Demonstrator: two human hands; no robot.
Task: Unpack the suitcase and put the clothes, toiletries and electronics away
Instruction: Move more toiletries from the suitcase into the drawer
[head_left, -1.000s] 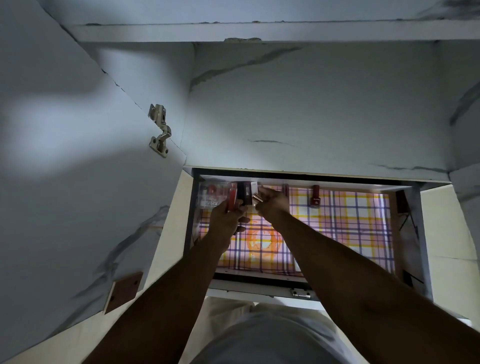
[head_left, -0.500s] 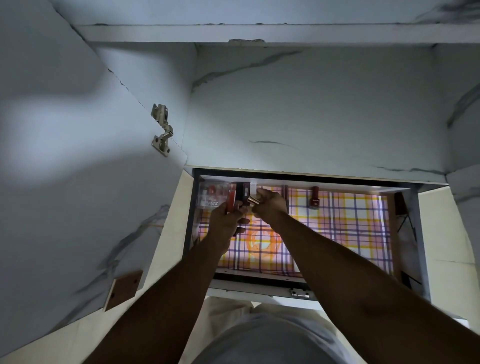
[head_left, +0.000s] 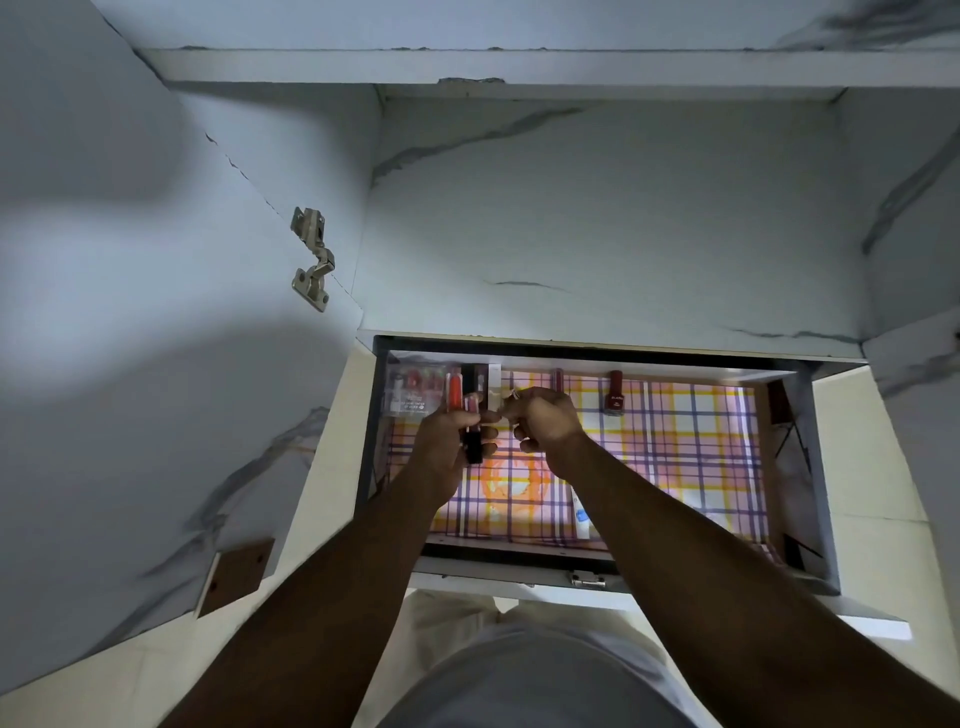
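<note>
Lipstick tubes (head_left: 470, 426) gripped in left hand (head_left: 447, 441) over drawer (head_left: 789, 519); right hand (head_left: 540, 418) fingers curled, contents unclear; nail polish (head_left: 614, 393) nearby.

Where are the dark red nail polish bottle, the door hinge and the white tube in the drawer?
dark red nail polish bottle (head_left: 614, 399), head view, on its glass body.
door hinge (head_left: 311, 258), head view, on its metal arm.
white tube (head_left: 581, 512), head view, on its visible side.

Your drawer (head_left: 800, 467) was lined with a plaid paper (head_left: 675, 457) of pink, yellow and purple stripes, with an orange motif at its middle. You held a tube (head_left: 471, 431) with a red top and black base. The nail polish bottle (head_left: 614, 399) was dark red. The cabinet walls (head_left: 597, 218) were white marble with grey veins.
</note>
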